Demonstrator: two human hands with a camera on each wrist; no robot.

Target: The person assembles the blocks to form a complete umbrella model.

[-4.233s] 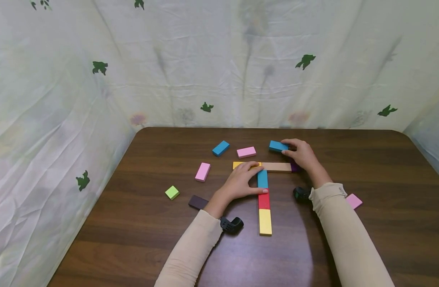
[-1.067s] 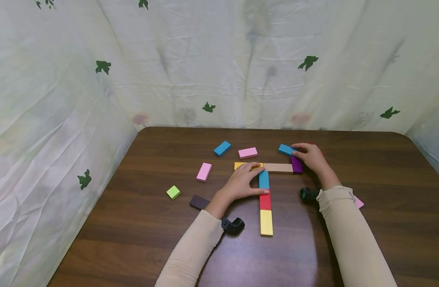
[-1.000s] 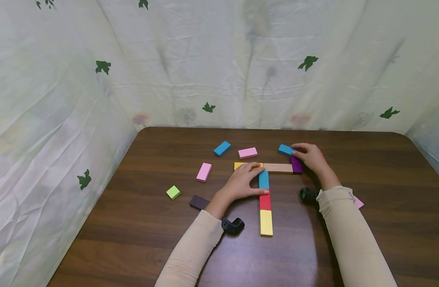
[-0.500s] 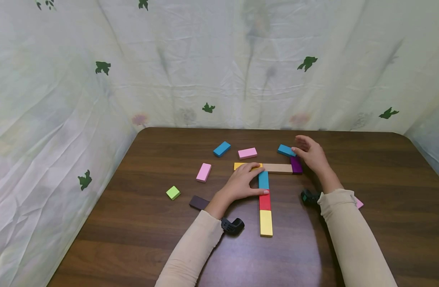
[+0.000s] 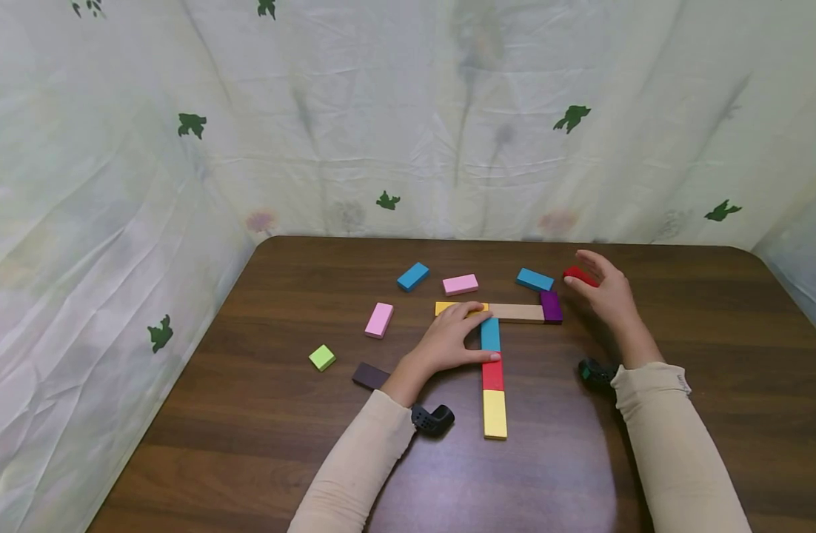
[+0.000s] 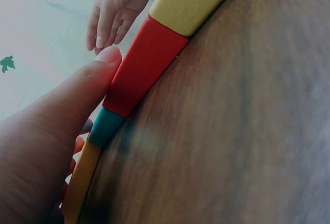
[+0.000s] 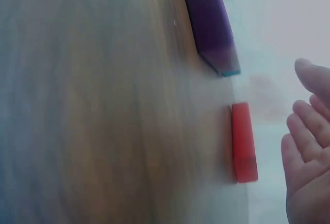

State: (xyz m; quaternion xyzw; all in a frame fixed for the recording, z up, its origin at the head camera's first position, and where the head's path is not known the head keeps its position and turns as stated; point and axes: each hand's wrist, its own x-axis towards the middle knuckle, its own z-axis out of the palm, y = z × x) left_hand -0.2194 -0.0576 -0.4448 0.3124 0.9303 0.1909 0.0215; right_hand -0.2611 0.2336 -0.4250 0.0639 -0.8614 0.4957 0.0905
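My left hand [image 5: 448, 340] rests over a T-shaped arrangement of wooden blocks. Its thumb touches the red block [image 5: 492, 376] near the blue block [image 5: 490, 334]; its fingers lie over the orange block [image 5: 441, 307]. A yellow block [image 5: 495, 414] forms the near end of the row. On the right, the tan block [image 5: 517, 314] meets a purple block [image 5: 551, 307], whose far end lies by another blue block [image 5: 534, 279]. My right hand [image 5: 611, 296] hovers beside a second red block [image 7: 243, 141], thumb and fingers apart; the right wrist view shows a gap between them.
Loose on the brown table [image 5: 248, 414] lie a third blue block [image 5: 413, 276], two pink blocks [image 5: 460, 285], a green block [image 5: 322, 357] and a dark block [image 5: 369, 375], partly behind my left wrist. A pale patterned cloth [image 5: 355, 118] hangs behind the table.
My right hand first slid the far blue block rightward to the purple block. It then let go and moved right, to the second red block. My left hand has stayed in place.
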